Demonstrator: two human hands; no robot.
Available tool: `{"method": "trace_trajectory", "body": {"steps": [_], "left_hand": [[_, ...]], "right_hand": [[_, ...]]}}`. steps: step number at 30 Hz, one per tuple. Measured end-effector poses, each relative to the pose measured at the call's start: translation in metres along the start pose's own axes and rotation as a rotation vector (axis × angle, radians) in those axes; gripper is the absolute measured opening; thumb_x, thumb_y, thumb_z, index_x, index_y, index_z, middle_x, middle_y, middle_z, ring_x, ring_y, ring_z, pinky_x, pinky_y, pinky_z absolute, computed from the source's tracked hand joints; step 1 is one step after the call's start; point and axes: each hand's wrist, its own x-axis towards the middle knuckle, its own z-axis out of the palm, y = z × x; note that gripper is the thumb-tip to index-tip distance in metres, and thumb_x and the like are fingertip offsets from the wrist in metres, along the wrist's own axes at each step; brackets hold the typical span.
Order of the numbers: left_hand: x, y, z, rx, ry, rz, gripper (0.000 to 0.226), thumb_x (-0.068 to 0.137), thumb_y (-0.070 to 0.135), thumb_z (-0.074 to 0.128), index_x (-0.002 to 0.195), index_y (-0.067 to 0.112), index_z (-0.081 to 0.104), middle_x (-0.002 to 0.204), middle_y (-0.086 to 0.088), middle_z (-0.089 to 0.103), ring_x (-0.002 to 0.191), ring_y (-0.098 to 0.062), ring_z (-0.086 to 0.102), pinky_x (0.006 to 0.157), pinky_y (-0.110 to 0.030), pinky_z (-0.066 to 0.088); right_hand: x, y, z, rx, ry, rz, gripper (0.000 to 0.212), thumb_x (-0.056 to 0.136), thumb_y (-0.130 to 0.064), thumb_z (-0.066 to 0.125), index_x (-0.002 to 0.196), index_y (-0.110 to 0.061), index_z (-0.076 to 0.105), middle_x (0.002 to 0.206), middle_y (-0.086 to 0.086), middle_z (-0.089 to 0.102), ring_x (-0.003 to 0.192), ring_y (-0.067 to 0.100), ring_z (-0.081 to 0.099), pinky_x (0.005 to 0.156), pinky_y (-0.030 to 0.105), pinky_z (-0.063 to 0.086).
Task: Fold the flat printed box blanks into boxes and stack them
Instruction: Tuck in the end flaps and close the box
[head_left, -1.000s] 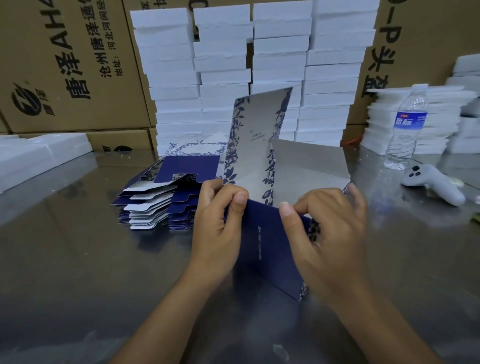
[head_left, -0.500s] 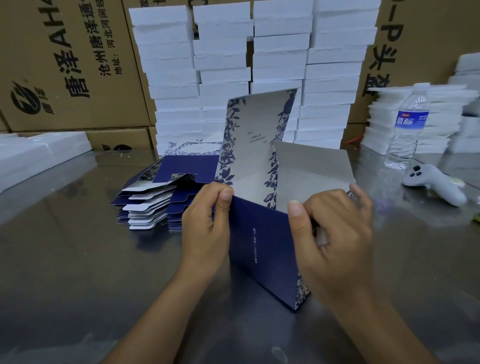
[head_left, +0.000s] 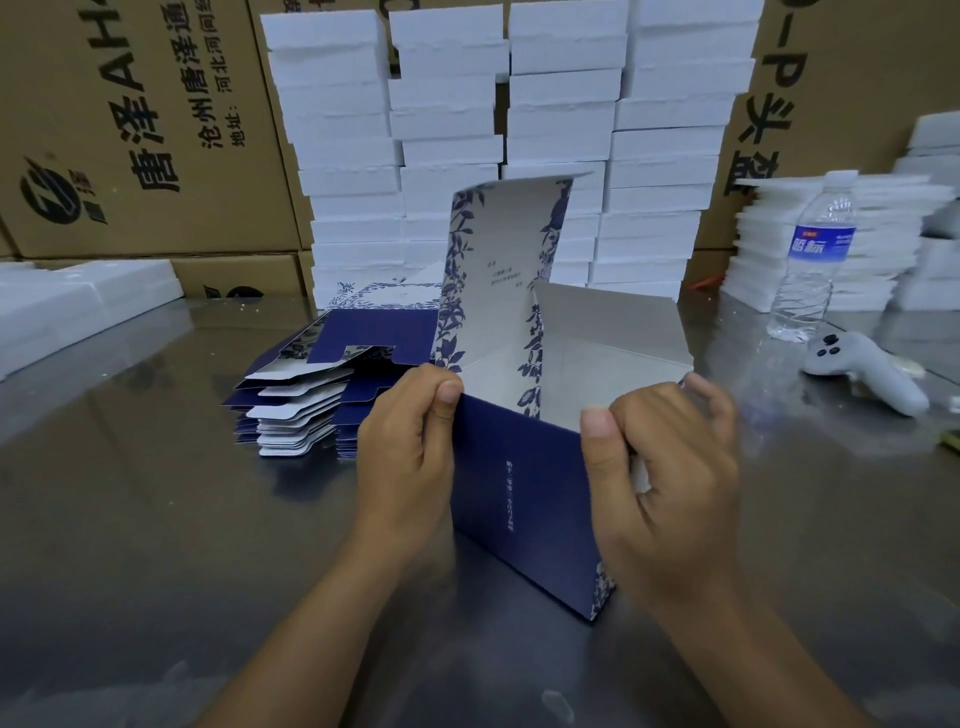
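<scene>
Head view: on the steel table (head_left: 130, 519), before stacked white boxes (head_left: 561, 104), the half-folded navy floral box (head_left: 519, 499) stands upright between my hands, lid flap raised. The pile of flat blanks (head_left: 311, 405) lies just left of it. My left hand (head_left: 410, 457) pinches its top left corner; my right hand (head_left: 670, 483) curls round its right end.

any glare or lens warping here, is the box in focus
Head view: the shiny table shows soft glare and reflections; the wide lens tilts the white stacks and cartons outward at the edges; the blue box is sharp, its small print too fine to read.
</scene>
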Motion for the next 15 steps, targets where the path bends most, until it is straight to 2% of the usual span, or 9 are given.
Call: {"method": "trace_trajectory", "body": {"steps": [3, 5, 7, 8, 10, 11, 13, 15], "left_hand": [[-0.001, 0.003, -0.001, -0.095, 0.004, -0.089, 0.033, 0.096, 0.039, 0.034, 0.080, 0.018, 0.054, 0.072, 0.010, 0.054, 0.067, -0.001, 0.047, 0.061, -0.011, 0.033], [0.001, 0.005, -0.002, -0.190, 0.021, -0.195, 0.032, 0.092, 0.047, 0.035, 0.083, 0.024, 0.056, 0.080, 0.020, 0.058, 0.075, 0.004, 0.052, 0.067, -0.010, 0.036], [0.002, 0.008, -0.002, -0.342, 0.030, -0.317, 0.032, 0.086, 0.054, 0.039, 0.089, 0.028, 0.058, 0.085, 0.028, 0.060, 0.084, 0.004, 0.055, 0.080, -0.018, 0.043], [0.003, 0.008, -0.001, -0.423, 0.025, -0.372, 0.033, 0.084, 0.055, 0.042, 0.092, 0.028, 0.059, 0.089, 0.027, 0.061, 0.092, -0.003, 0.057, 0.089, -0.027, 0.045], [0.003, 0.009, 0.000, -0.558, 0.003, -0.450, 0.032, 0.081, 0.051, 0.049, 0.099, 0.027, 0.060, 0.103, 0.015, 0.063, 0.109, -0.019, 0.057, 0.103, -0.048, 0.041], [0.003, 0.011, 0.000, -0.603, -0.012, -0.475, 0.032, 0.079, 0.049, 0.053, 0.102, 0.028, 0.060, 0.111, 0.008, 0.063, 0.114, -0.023, 0.056, 0.105, -0.052, 0.038], [0.002, 0.014, 0.000, -0.666, -0.038, -0.524, 0.040, 0.072, 0.049, 0.060, 0.108, 0.030, 0.061, 0.123, 0.000, 0.061, 0.120, -0.025, 0.054, 0.108, -0.054, 0.035], [0.001, 0.015, 0.000, -0.738, -0.052, -0.571, 0.046, 0.067, 0.048, 0.063, 0.110, 0.034, 0.062, 0.129, -0.003, 0.058, 0.123, -0.027, 0.052, 0.108, -0.056, 0.033]], "right_hand": [[0.004, 0.002, -0.005, 0.113, 0.054, -0.001, 0.033, 0.093, -0.019, 0.040, 0.064, -0.010, 0.052, 0.066, -0.002, 0.051, 0.072, 0.012, 0.045, 0.083, 0.035, 0.036], [0.008, 0.004, -0.007, 0.156, 0.152, 0.060, 0.018, 0.095, -0.021, 0.039, 0.082, -0.017, 0.051, 0.082, -0.004, 0.049, 0.082, 0.013, 0.045, 0.081, 0.027, 0.035], [0.008, 0.009, -0.006, 0.214, 0.228, 0.280, 0.003, 0.093, -0.028, 0.044, 0.090, -0.029, 0.044, 0.089, -0.011, 0.047, 0.087, 0.009, 0.046, 0.083, 0.021, 0.035], [0.009, 0.010, -0.005, 0.269, 0.240, 0.449, 0.006, 0.089, -0.034, 0.048, 0.087, -0.035, 0.043, 0.087, -0.017, 0.048, 0.087, 0.005, 0.046, 0.082, 0.020, 0.036], [0.008, 0.013, -0.003, 0.444, 0.175, 0.749, 0.010, 0.080, -0.040, 0.057, 0.075, -0.038, 0.048, 0.076, -0.021, 0.051, 0.077, 0.001, 0.048, 0.075, 0.022, 0.039], [0.008, 0.016, -0.003, 0.502, 0.111, 0.851, 0.014, 0.078, -0.039, 0.060, 0.070, -0.033, 0.051, 0.069, -0.019, 0.052, 0.069, 0.002, 0.048, 0.069, 0.022, 0.040], [0.012, 0.017, -0.005, 0.568, -0.063, 0.986, 0.020, 0.083, -0.029, 0.062, 0.065, -0.023, 0.054, 0.056, -0.014, 0.052, 0.054, 0.002, 0.047, 0.053, 0.015, 0.040], [0.019, 0.015, -0.008, 0.614, -0.165, 1.063, 0.018, 0.086, -0.020, 0.057, 0.069, -0.014, 0.055, 0.046, -0.013, 0.047, 0.042, 0.000, 0.043, 0.041, 0.009, 0.035]]}}
